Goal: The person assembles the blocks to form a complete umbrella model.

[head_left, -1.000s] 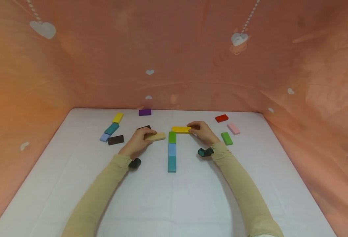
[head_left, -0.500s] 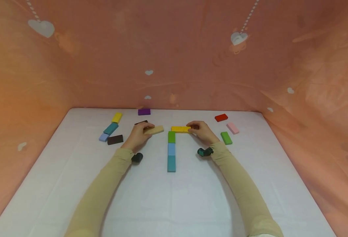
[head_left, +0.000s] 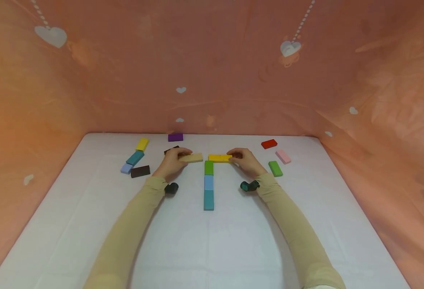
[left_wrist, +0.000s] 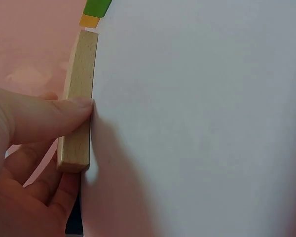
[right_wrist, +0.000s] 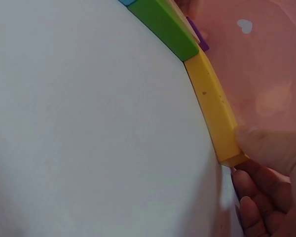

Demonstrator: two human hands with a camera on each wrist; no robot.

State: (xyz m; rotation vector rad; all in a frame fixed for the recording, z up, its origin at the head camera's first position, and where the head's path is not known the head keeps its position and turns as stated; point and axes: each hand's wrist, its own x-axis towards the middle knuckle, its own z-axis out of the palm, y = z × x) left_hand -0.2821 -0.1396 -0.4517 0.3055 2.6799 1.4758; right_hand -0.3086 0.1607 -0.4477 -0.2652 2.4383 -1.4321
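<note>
In the head view my left hand (head_left: 170,162) pinches a plain wooden block (head_left: 194,157) lying crosswise, its right end a small gap from a yellow block (head_left: 219,157). The left wrist view shows the thumb on the near side of this wooden block (left_wrist: 80,64). My right hand (head_left: 247,161) holds the right end of the yellow block between thumb and fingers. Below the yellow block's left end, a column runs toward me: a green block (head_left: 209,167), a light blue block (head_left: 208,182) and a teal block (head_left: 208,200). In the right wrist view, the green block (right_wrist: 165,29) meets the yellow block (right_wrist: 212,103).
Behind my left hand lies a partly hidden dark block (head_left: 171,149). Further left are a dark brown block (head_left: 140,171), a second teal block (head_left: 135,158) and a bright yellow block (head_left: 142,144). A purple block (head_left: 175,137) lies far back; a red block (head_left: 269,144) lies right.
My left hand has moved away from me and slightly right with the wooden block, which has turned more level with the yellow one. The right hand stays on the yellow block.
</note>
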